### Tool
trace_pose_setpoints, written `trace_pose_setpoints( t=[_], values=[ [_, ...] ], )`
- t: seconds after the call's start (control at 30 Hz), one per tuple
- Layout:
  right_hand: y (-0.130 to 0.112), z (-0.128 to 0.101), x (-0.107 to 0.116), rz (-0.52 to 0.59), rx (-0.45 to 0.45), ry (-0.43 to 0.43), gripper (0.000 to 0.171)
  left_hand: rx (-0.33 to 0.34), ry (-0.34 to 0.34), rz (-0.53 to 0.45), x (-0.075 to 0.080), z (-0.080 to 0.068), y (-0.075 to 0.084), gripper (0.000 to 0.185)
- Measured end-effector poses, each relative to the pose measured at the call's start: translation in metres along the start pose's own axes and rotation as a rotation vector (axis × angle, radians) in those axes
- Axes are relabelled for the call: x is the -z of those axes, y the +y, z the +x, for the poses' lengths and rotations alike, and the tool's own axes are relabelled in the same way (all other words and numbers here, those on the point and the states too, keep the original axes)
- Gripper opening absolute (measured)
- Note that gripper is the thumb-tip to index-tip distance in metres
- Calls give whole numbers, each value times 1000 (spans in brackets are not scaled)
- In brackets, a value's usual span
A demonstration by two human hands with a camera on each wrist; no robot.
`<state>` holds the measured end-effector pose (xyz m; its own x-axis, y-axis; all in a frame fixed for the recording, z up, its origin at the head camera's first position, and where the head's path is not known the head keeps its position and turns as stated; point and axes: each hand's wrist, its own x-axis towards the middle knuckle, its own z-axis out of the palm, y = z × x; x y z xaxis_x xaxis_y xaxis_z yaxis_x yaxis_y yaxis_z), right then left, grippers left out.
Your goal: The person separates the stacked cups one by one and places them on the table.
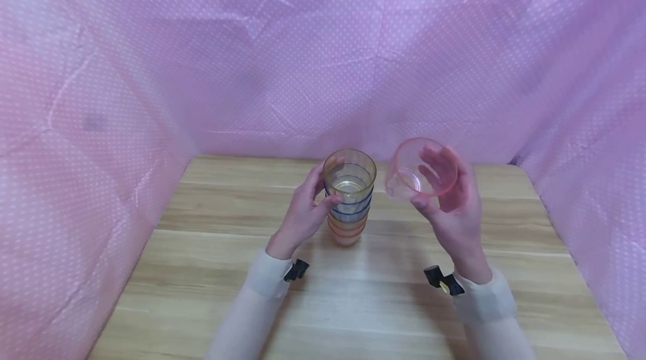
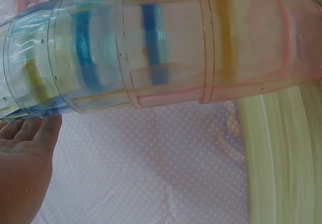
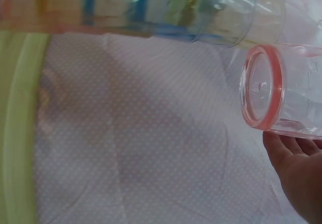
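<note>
Plastic throughout: a stack of cups (image 1: 348,203), clear-walled with yellow, blue and orange-pink tints, stands upright mid-way across the pale wood-grain surface (image 1: 212,287). The cups are smooth, tapered and nested, the yellow rim uppermost. The left hand (image 1: 303,211) wraps the stack's side, fingers curled round its upper cups. The right hand (image 1: 449,203) grips a single pink cup (image 1: 421,172), thumb on the near rim, fingers behind; the cup is raised off the surface, just right of the stack, tilted with its mouth toward the head camera. Pink dotted cloth (image 1: 323,57) encloses the area.
</note>
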<state>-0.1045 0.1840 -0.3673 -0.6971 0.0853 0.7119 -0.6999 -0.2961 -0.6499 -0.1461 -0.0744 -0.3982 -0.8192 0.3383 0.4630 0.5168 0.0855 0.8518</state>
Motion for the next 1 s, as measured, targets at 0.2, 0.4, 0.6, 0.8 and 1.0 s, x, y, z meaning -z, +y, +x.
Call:
trace_pose_setpoints(
  t=[0.2,0.4,0.6,0.8,1.0],
  values=[
    [10,-16,22,-88,-95,-42,88,-5,-10,-7,-1,0,2,90],
    [25,-29,42,-236,-192,-72,93,-56,-7,-28,-1,1,-1,88],
    [38,-37,55,-445,-323,-96,101,-64,-3,-19,0,2,-2,88],
    [53,-41,67,-553,-358,-176,107,-56,-6,-28,1,2,0,87],
    [60,-42,74,-718,-477,-244,93,-54,-12,-34,0,2,-1,87]
  ],
)
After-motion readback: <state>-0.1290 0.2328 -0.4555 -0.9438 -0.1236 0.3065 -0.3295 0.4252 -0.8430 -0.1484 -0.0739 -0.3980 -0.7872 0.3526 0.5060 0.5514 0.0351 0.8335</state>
